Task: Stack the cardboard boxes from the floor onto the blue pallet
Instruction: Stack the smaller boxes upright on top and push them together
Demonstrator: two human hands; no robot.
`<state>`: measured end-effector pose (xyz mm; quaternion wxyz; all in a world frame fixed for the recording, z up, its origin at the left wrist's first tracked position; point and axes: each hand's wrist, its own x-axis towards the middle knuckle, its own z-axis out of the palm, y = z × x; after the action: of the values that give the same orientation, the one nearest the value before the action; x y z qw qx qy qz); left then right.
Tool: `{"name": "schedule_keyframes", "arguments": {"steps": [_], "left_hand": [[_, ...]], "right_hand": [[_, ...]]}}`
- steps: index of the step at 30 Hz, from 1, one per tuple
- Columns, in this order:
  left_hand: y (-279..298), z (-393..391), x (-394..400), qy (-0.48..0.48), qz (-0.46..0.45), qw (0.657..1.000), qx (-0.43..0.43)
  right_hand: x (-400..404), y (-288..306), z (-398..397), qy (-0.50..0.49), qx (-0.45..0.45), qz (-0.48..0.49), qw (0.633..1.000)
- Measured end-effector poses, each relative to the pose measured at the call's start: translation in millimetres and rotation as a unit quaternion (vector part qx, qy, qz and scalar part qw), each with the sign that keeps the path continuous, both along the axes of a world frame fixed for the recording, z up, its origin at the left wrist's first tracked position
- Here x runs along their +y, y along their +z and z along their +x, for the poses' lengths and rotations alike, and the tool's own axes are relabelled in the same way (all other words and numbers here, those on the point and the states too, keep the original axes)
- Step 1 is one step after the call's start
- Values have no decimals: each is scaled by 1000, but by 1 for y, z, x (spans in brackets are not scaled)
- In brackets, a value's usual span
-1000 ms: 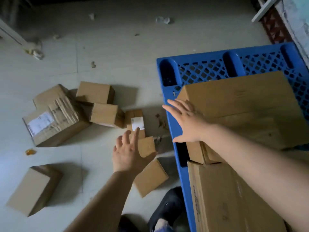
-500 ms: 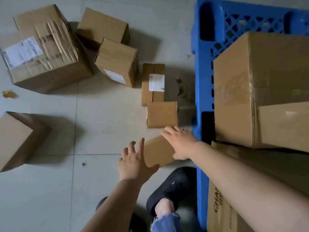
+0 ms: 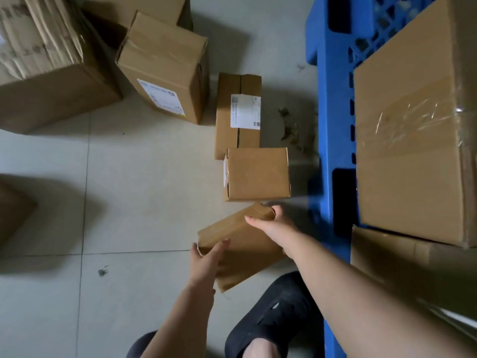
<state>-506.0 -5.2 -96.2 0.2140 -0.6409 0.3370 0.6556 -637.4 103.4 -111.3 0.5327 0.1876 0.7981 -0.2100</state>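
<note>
A small tilted cardboard box (image 3: 240, 244) lies on the floor just left of the blue pallet (image 3: 327, 140). My left hand (image 3: 206, 259) grips its near-left corner, thumb on top. My right hand (image 3: 273, 224) grips its far-right corner, fingers curled over the edge. Beyond it lie a small square box (image 3: 256, 174) and a narrow labelled box (image 3: 238, 115). On the pallet sit a large taped box (image 3: 413, 140) and another box (image 3: 387, 259) nearer me.
More boxes stand at the upper left: a labelled one (image 3: 165, 68) and a big one with torn tape (image 3: 44, 71). One box corner (image 3: 13, 210) shows at the left edge. My black shoe (image 3: 273, 313) is planted under the held box. Debris (image 3: 289, 125) lies by the pallet.
The view has dropped closer to the floor. Both hands moved down from reaching in the air and closed on the small tilted box, left at its near corner, right at its far corner.
</note>
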Motion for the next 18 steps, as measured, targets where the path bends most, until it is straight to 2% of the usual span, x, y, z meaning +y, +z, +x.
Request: {"name": "schedule_keyframes", "arguments": {"steps": [4,10,14,18], "left_hand": [[51,-8,-20,13,-28,999,-17],[174,-42,-76,47,-102,994,-10],[278,-85,-109,35,-198,977,67],[403,-124,-121,19,-267,948,170]], "right_hand": [[-26,49,-6,-24,40,-19,999],[-75,164,-28,-70,110,-85,988],[-98,265,-66,-123,191,-147,963],[-103,397,-100,-121,286,-193,931]]}}
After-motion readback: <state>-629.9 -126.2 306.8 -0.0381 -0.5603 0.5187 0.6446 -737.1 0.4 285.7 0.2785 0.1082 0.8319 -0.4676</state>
